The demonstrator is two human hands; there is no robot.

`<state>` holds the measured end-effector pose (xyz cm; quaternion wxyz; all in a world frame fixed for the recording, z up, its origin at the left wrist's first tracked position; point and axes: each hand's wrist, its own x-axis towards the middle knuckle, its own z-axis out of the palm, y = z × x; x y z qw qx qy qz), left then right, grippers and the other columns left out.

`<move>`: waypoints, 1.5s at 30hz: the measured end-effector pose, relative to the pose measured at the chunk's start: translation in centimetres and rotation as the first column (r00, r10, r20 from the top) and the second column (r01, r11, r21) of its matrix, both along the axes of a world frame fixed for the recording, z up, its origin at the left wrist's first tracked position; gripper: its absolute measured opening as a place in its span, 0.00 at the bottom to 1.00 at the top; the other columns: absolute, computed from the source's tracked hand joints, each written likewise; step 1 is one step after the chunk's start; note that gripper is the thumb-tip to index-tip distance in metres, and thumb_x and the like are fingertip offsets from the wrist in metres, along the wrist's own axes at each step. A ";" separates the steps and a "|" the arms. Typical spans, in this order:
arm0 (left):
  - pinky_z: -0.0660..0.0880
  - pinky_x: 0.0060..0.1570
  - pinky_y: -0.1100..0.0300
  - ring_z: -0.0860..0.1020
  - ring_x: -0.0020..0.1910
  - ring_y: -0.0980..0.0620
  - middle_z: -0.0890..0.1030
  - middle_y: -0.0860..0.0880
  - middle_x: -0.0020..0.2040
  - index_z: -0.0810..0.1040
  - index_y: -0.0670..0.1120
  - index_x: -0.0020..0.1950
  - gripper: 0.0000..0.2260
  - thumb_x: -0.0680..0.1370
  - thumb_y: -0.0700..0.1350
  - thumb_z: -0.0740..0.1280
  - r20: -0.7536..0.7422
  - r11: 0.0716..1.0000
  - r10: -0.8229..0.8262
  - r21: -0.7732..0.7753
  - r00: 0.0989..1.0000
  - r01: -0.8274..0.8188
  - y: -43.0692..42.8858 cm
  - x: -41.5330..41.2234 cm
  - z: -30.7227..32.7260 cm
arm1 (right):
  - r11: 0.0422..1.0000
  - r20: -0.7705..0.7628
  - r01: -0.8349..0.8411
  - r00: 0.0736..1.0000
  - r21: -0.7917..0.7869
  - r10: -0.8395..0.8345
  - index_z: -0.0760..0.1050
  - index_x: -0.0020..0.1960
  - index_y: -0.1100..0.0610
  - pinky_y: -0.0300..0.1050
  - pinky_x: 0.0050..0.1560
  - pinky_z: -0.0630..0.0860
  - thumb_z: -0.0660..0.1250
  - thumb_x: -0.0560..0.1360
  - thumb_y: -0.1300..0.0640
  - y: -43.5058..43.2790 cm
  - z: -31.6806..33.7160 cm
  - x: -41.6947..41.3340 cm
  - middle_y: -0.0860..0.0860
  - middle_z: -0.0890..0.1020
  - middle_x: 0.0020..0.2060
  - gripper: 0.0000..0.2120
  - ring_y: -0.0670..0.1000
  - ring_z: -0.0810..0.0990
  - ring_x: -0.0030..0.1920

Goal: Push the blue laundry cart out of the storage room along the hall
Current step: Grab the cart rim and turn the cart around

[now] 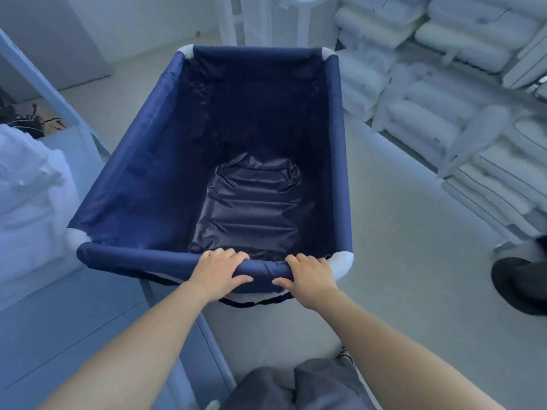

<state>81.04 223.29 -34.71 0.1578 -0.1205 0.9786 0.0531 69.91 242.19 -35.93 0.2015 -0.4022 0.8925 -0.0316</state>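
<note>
The blue laundry cart (139, 161) stands right in front of me, a deep navy fabric bin on a frame with white corner joints. Its inside holds only a crumpled dark liner at the bottom. My left hand (220, 272) and my right hand (309, 278) both grip the padded near rim, side by side, toward the right half of that bar. Both arms reach straight forward.
Shelves with stacked white pillows and folded linen (444, 84) line the right side. A light-coloured cabinet with white bedding (26, 196) stands close on the left, touching the cart's near left corner. A dark shoe (518, 284) shows at the right edge. Grey floor (399, 232) runs ahead on the right.
</note>
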 end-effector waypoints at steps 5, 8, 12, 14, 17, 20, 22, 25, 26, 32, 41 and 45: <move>0.67 0.57 0.53 0.73 0.55 0.47 0.76 0.50 0.57 0.66 0.53 0.65 0.21 0.77 0.63 0.57 0.047 0.998 -0.002 -0.064 0.999 0.005 0.7 -0.3 -0.3 | 0.999 -0.010 -0.024 1.000 0.028 0.024 0.68 0.58 0.53 0.50 0.52 0.66 0.54 0.74 0.32 0.2 0.0 -0.3 0.52 0.78 0.53 0.26 0.55 0.75 0.54; 0.66 0.57 0.53 0.72 0.56 0.47 0.76 0.49 0.57 0.66 0.53 0.65 0.20 0.78 0.62 0.56 0.076 0.998 -0.009 -0.065 0.997 0.014 0.7 -0.6 -0.1 | 0.996 0.007 -0.062 0.998 0.063 0.062 0.67 0.60 0.54 0.51 0.54 0.67 0.55 0.74 0.33 0.0 0.1 -0.7 0.53 0.77 0.55 0.28 0.56 0.74 0.56; 0.65 0.57 0.54 0.71 0.57 0.48 0.75 0.50 0.57 0.66 0.53 0.64 0.19 0.78 0.61 0.57 0.087 0.999 0.028 -0.037 0.996 -0.025 1.4 -0.9 -0.1 | 0.994 0.020 -0.077 0.997 0.077 0.076 0.67 0.61 0.54 0.52 0.55 0.66 0.56 0.74 0.33 0.5 0.1 -1.4 0.54 0.76 0.57 0.28 0.56 0.74 0.57; 0.65 0.57 0.54 0.71 0.56 0.48 0.75 0.50 0.56 0.66 0.53 0.64 0.19 0.78 0.61 0.57 0.090 0.999 0.042 -0.032 0.995 -0.039 2.0 -1.3 0.1 | 0.992 0.025 -0.096 0.995 0.083 0.094 0.67 0.61 0.54 0.52 0.56 0.66 0.56 0.74 0.33 0.9 0.1 -2.2 0.54 0.76 0.57 0.28 0.56 0.73 0.57; 0.66 0.57 0.53 0.72 0.56 0.47 0.76 0.49 0.56 0.66 0.53 0.63 0.19 0.78 0.61 0.57 0.109 0.998 0.062 -0.032 0.992 -0.059 3.4 -2.3 0.3 | 0.988 0.023 -0.127 0.992 0.083 0.126 0.67 0.60 0.54 0.52 0.56 0.67 0.56 0.74 0.33 1.9 0.1 -3.6 0.54 0.76 0.56 0.27 0.56 0.74 0.57; 0.66 0.57 0.52 0.72 0.57 0.47 0.76 0.49 0.56 0.66 0.52 0.64 0.19 0.78 0.61 0.57 0.120 0.995 0.098 -0.023 0.988 -0.096 5.0 -3.3 0.3 | 0.985 0.007 -0.153 0.988 0.077 0.153 0.68 0.60 0.54 0.52 0.55 0.67 0.56 0.74 0.34 3.0 0.1 -5.0 0.54 0.76 0.55 0.27 0.57 0.74 0.56; 0.67 0.58 0.52 0.72 0.57 0.47 0.76 0.49 0.57 0.66 0.53 0.64 0.19 0.78 0.61 0.57 0.119 0.992 0.127 -0.017 0.985 -0.126 5.9 -4.0 0.4 | 0.981 0.000 -0.174 0.985 0.082 0.175 0.68 0.59 0.54 0.52 0.55 0.67 0.56 0.74 0.33 3.5 0.2 -6.0 0.54 0.76 0.55 0.27 0.57 0.75 0.55; 0.67 0.58 0.52 0.72 0.58 0.47 0.76 0.49 0.58 0.66 0.53 0.65 0.19 0.78 0.61 0.57 0.124 0.985 0.171 -0.007 0.977 -0.172 7.1 -4.9 0.4 | 0.975 0.005 -0.205 0.979 0.091 0.205 0.68 0.60 0.54 0.51 0.55 0.67 0.56 0.74 0.33 4.2 0.3 -7.5 0.55 0.77 0.55 0.27 0.57 0.75 0.55; 0.67 0.58 0.52 0.72 0.58 0.48 0.76 0.49 0.58 0.66 0.53 0.65 0.19 0.78 0.61 0.58 0.124 0.983 0.185 -0.005 0.975 -0.185 7.6 -5.2 0.4 | 0.972 0.004 -0.215 0.976 0.092 0.216 0.68 0.59 0.54 0.51 0.55 0.67 0.56 0.74 0.33 4.4 0.4 -8.0 0.55 0.77 0.55 0.27 0.57 0.75 0.55; 0.65 0.60 0.51 0.71 0.59 0.48 0.75 0.50 0.59 0.66 0.53 0.64 0.18 0.78 0.59 0.58 0.119 0.961 0.272 0.016 0.955 -0.276 9.5 -6.2 0.2 | 0.948 0.018 -0.297 0.955 0.116 0.297 0.67 0.62 0.54 0.51 0.56 0.67 0.55 0.74 0.33 5.1 0.5 -10.2 0.55 0.76 0.55 0.28 0.57 0.74 0.55; 0.65 0.61 0.53 0.68 0.62 0.48 0.70 0.48 0.62 0.62 0.50 0.67 0.22 0.79 0.61 0.55 0.167 0.951 0.305 -0.105 0.938 -0.291 11.6 -7.0 0.5 | 0.900 0.046 -0.409 0.912 0.148 0.407 0.66 0.62 0.55 0.53 0.56 0.66 0.54 0.76 0.34 5.6 0.5 -12.3 0.55 0.76 0.56 0.27 0.57 0.74 0.56; 0.64 0.63 0.54 0.69 0.61 0.48 0.72 0.49 0.62 0.64 0.50 0.66 0.21 0.79 0.60 0.56 0.128 0.934 0.355 -0.085 0.926 -0.347 12.6 -7.0 0.3 | 0.885 0.046 -0.451 0.893 0.116 0.448 0.66 0.62 0.54 0.51 0.55 0.66 0.53 0.76 0.35 6.2 0.5 -13.1 0.54 0.76 0.55 0.26 0.57 0.74 0.54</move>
